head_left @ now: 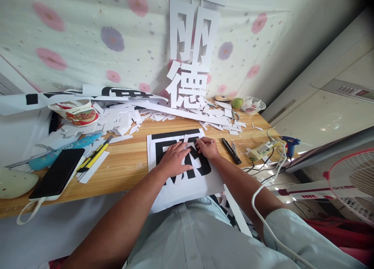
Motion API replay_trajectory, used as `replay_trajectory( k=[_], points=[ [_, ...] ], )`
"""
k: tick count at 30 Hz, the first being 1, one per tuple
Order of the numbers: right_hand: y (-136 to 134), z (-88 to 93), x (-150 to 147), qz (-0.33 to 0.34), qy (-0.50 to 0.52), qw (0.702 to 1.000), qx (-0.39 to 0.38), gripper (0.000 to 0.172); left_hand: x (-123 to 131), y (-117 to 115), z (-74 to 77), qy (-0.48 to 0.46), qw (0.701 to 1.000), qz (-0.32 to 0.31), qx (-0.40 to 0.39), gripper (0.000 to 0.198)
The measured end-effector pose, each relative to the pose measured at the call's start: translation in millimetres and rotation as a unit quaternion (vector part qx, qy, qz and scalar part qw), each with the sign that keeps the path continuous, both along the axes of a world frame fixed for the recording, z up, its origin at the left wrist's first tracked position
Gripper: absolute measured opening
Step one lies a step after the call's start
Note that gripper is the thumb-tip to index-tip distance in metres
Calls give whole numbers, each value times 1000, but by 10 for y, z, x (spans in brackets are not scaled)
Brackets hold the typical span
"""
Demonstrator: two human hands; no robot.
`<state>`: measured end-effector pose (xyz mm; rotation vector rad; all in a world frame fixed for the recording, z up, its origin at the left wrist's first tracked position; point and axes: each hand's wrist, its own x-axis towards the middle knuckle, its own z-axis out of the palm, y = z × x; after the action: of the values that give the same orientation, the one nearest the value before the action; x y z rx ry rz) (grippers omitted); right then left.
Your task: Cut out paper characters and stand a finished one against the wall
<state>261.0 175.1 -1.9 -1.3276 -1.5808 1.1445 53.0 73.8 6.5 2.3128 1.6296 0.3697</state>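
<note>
A sheet of paper (204, 186) printed with a bold black character lies at the table's front edge. My left hand (174, 160) rests flat on it, fingers stretched, pressing down a narrow white strip (177, 180) that runs lengthwise over the print. In my right hand (209, 147) is a slim pencil (209, 142) with a reddish end, pinched between the fingers. Its tip is near the black print, right of the strip; the exact contact point is too small to make out. A black box-cutter-like tool (230, 151) lies to the right of the sheet.
White cut-out characters (189, 82) stand against the wall. Paper scraps (216, 115) cover the table's back. At left are a noodle bowl (82, 115), a yellow utility knife (95, 156) and a phone (58, 173). A power strip (261, 150), cables and a blue glue gun (290, 144) sit right.
</note>
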Motion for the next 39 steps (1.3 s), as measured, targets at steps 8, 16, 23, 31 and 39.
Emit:
replay_trajectory(
  k=[8,16,23,31,39],
  points=[
    [-2,-17,17,1,-7,1000,0,42,4,1,13,-4,1000,1,-1,80],
    [-22,-5,25,-1,-8,1000,-9,41,5,-4,22,8,1000,0,0,82],
    [-30,4,28,-3,5,1000,-13,39,-2,10,-17,11,1000,-3,7,82],
    [-55,29,34,-2,-10,1000,-20,40,-3,15,-28,13,1000,0,0,83],
    [-91,73,47,0,-3,1000,-23,34,5,12,-18,6,1000,6,-9,83]
  ],
)
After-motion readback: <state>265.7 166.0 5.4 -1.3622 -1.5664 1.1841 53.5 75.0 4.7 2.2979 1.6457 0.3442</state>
